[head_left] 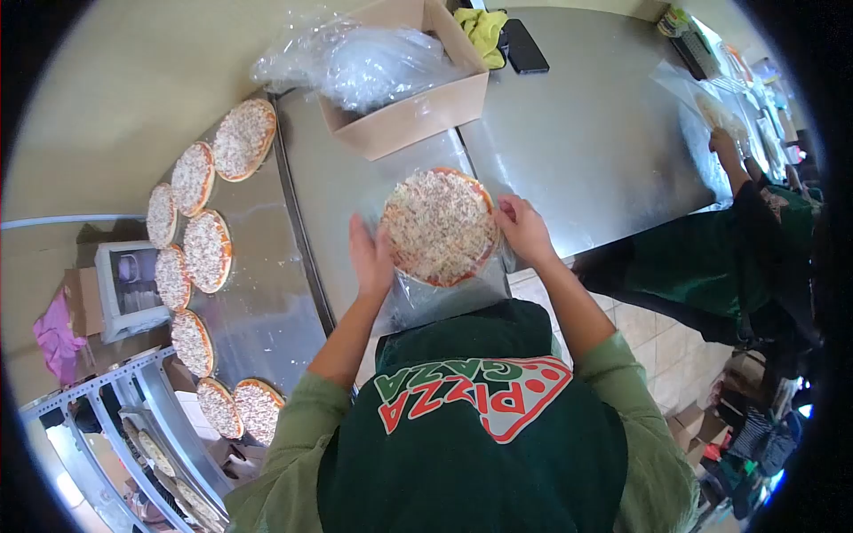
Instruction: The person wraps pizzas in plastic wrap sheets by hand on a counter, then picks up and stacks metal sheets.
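A round pizza [442, 226] topped with pale shredded cheese lies in front of me, on or in a clear plastic bag [418, 302] on the metal table. Along its left edge rests my left hand [371, 258], fingers stretched out and the palm turned toward the pizza. At the right edge is my right hand [522, 229], its fingers bent together by the rim; whether they pinch the plastic or the crust is too small to tell.
A cardboard box [413, 120] of clear plastic bags stands beyond the pizza. Several more pizzas [208, 251] lie on the left table. A phone [527, 46] and yellow cloth [482, 35] are at the back. Another person's hand [725, 147] holds plastic at the right.
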Action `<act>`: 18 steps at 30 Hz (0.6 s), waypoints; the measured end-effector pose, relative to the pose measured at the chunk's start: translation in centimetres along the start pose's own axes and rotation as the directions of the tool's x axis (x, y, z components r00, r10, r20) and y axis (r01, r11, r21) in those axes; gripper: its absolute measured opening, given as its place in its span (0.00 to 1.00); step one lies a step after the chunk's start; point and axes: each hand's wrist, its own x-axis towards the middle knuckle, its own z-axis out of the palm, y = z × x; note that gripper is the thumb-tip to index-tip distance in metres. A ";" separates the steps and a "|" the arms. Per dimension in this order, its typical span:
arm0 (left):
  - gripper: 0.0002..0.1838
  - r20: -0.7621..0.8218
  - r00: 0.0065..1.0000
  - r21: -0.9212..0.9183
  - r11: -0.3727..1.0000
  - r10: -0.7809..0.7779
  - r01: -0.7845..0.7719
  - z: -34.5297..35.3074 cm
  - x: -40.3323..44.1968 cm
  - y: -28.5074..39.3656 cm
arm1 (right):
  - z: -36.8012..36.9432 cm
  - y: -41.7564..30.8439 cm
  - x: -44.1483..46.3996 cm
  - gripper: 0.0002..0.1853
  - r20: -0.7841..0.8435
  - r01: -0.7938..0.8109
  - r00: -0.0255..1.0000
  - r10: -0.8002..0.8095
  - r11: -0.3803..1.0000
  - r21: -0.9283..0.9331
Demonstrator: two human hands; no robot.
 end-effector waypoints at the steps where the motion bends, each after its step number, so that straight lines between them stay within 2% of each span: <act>1: 0.34 -0.010 0.979 -0.238 0.951 -0.204 0.196 -0.7 -1.3 1.6 | -0.2 -0.4 0.9 0.20 0.130 -0.090 0.988 0.088 0.996 0.007; 2: 0.34 0.027 0.919 -0.464 0.809 -0.393 0.360 -1.3 -2.5 3.8 | -0.6 -1.7 1.8 0.22 0.260 -0.173 0.951 0.168 0.985 -0.001; 3: 0.34 0.007 0.905 -0.485 0.790 -0.425 0.375 -1.2 -3.2 4.9 | -0.9 -2.6 2.8 0.24 0.385 -0.251 0.891 0.241 0.968 -0.024; 4: 0.34 -0.010 0.889 -0.508 0.768 -0.458 0.390 -0.8 -3.8 5.8 | 0.5 -1.9 3.8 0.29 0.524 -0.333 0.815 0.248 0.940 0.074; 6: 0.34 -0.060 0.873 -0.522 0.761 -0.483 0.385 0.4 -4.9 6.0 | 2.7 -1.9 3.0 0.29 0.446 -0.234 0.878 0.176 0.969 0.078; 8: 0.33 -0.141 0.880 -0.502 0.799 -0.454 0.331 2.6 -4.8 4.4 | 4.7 -0.9 1.5 0.29 0.361 -0.194 0.926 0.108 0.957 0.213; 9: 0.33 -0.090 0.857 -0.535 0.750 -0.507 0.388 2.7 -4.2 5.7 | 5.2 -0.5 1.2 0.29 0.315 -0.169 0.946 0.075 0.944 0.282; 11: 0.32 0.013 0.794 -0.590 0.637 -0.607 0.496 3.3 -3.6 9.7 | 2.0 0.9 1.6 0.31 0.478 -0.306 0.878 -0.025 0.740 0.599; 13: 0.29 0.129 0.904 -0.618 0.680 -0.407 0.394 5.9 -3.6 10.9 | -3.1 3.4 1.9 0.33 0.401 -0.382 0.906 0.136 0.672 0.635; 14: 0.26 0.206 0.951 -0.662 0.683 -0.230 0.309 7.3 -2.8 11.8 | -6.2 4.9 2.5 0.30 0.322 -0.332 0.933 0.163 0.737 0.588; 15: 0.22 0.271 0.962 -0.709 0.668 -0.042 0.228 8.2 -1.1 12.5 | -9.5 7.2 2.9 0.27 0.194 -0.160 0.980 0.053 0.787 0.595; 16: 0.19 0.147 0.962 -0.422 0.894 0.231 -0.150 6.9 1.2 14.6 | -13.3 7.6 3.5 0.24 0.236 -0.288 0.954 0.186 0.788 0.545; 17: 0.16 0.140 0.853 -0.038 0.863 0.504 -0.504 4.8 4.1 17.8 | -16.3 9.2 3.8 0.25 0.171 -0.282 0.959 0.224 0.753 0.595; 18: 0.13 0.041 0.709 0.106 0.703 0.704 -0.703 3.2 7.6 19.6 | -19.4 9.4 4.1 0.25 0.122 -0.267 0.963 0.241 0.777 0.570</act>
